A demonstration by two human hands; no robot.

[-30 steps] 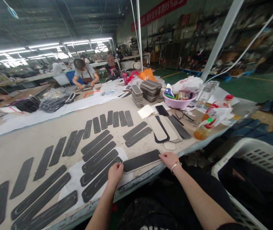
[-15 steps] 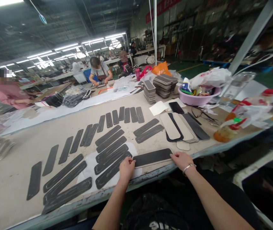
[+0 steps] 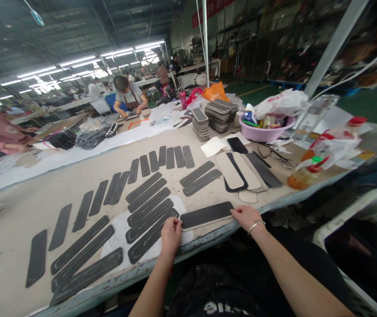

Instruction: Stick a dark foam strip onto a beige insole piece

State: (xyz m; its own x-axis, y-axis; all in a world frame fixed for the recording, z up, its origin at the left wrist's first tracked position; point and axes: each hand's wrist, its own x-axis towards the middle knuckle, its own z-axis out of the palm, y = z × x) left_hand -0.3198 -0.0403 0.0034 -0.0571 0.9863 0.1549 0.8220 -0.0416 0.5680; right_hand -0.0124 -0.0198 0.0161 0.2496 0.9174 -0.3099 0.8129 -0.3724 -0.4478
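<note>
A long black strip [image 3: 207, 214] with a pale backing lies along the near edge of the workbench [image 3: 16, 207]. My left hand [image 3: 171, 234] pinches its left end, and my right hand [image 3: 246, 216], with a bracelet on the wrist, presses on its right end. Left of this piece, several glued black strips [image 3: 149, 208] lie side by side, some on a white sheet [image 3: 119, 229]. Further strips [image 3: 76, 246] are spread toward the left of the bench.
Pale and black pieces [image 3: 246, 171] are fanned out to the right, near a pink bowl [image 3: 266, 132], bottles [image 3: 302, 174], scissors and stacked pieces [image 3: 219, 115]. A white basket [image 3: 367, 211] stands at right. Other people work at benches behind.
The view has swung about and shifted slightly. Both hands stay on the ends of the same black strip, which has hardly moved on the bench.
</note>
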